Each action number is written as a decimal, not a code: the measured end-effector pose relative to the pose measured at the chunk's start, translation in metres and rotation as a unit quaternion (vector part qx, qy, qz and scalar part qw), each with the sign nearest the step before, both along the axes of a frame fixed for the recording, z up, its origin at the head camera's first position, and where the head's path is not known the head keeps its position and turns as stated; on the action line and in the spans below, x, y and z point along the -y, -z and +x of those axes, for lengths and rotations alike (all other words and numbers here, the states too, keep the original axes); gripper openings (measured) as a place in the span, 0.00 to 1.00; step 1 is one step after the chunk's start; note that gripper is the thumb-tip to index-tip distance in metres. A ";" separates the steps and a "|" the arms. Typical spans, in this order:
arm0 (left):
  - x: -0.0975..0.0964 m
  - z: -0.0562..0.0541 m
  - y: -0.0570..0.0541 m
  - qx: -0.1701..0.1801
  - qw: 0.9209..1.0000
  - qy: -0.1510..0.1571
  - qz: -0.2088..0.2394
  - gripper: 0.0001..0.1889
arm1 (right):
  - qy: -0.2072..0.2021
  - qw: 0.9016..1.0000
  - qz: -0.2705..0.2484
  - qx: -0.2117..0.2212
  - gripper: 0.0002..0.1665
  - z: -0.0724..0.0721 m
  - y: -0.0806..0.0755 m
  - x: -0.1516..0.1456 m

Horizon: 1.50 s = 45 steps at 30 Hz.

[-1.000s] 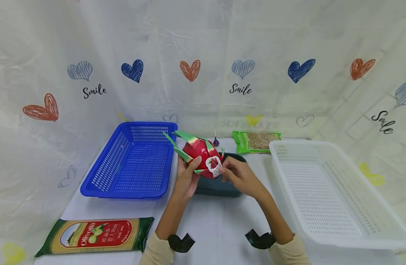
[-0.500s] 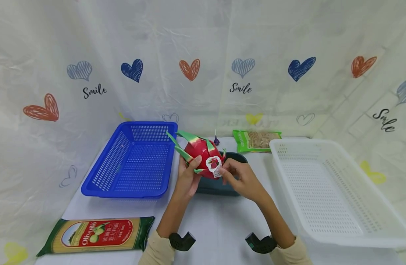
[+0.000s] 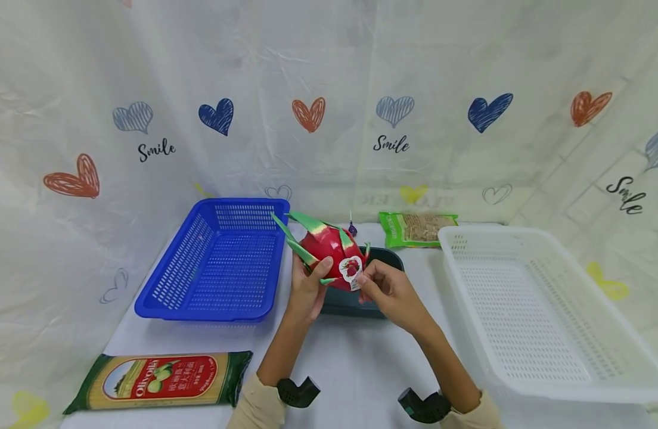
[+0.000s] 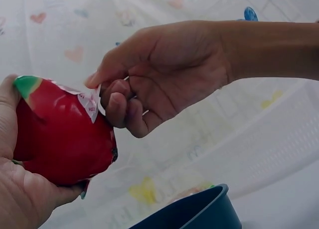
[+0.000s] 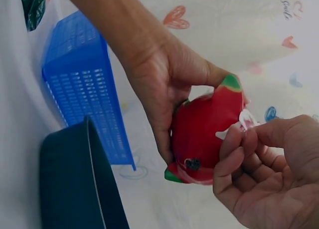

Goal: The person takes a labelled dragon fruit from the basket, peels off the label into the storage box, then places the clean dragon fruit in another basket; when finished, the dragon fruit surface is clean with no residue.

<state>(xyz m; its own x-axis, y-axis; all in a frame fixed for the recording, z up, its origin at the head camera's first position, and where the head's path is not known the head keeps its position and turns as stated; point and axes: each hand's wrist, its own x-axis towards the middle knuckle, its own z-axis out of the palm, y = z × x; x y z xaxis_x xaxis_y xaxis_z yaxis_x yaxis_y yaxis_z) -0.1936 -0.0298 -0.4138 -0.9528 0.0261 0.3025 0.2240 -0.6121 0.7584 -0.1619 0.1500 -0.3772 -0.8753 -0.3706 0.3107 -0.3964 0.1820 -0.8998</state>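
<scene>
A red dragon fruit [image 3: 329, 247] with green leaf tips is held up by my left hand [image 3: 307, 289], whose thumb and fingers wrap its lower left side. On the fruit's right side is a white label [image 3: 351, 269] with a fruit picture. My right hand [image 3: 390, 292] pinches the label's lower edge between thumb and forefinger. In the left wrist view a corner of the label [image 4: 89, 107] stands away from the red skin. The right wrist view shows the label [image 5: 245, 120] partly behind the right fingertips. Below both hands stands a dark teal tub [image 3: 350, 304], partly hidden.
To the left lies a blue perforated basket [image 3: 227, 268], with a spaghetti pack [image 3: 163, 381] nearer. On the right is a white perforated basket [image 3: 522, 322]. A green food bag [image 3: 417, 229] and a small purple object [image 3: 353, 229] lie at the back by the curtain.
Both hands and the dragon fruit have shifted slightly right in the head view. The right thumb and forefinger stay on the label's edge throughout.
</scene>
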 end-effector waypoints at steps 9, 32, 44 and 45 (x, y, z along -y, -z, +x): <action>-0.003 0.000 0.003 0.002 1.000 0.002 -0.003 0.35 | 0.009 0.998 -0.030 0.062 0.12 0.002 0.000 -0.006; 0.008 -0.009 0.010 -0.028 0.998 0.048 0.001 0.36 | -0.152 0.941 -0.237 0.186 0.15 -0.005 0.008 -0.013; 0.010 -0.012 0.009 -0.046 0.998 0.041 -0.003 0.37 | -0.191 0.912 -0.289 0.222 0.19 -0.008 0.011 -0.010; 0.010 -0.012 0.009 -0.044 0.998 0.039 -0.005 0.37 | -0.188 0.912 -0.290 0.223 0.19 -0.008 0.012 -0.009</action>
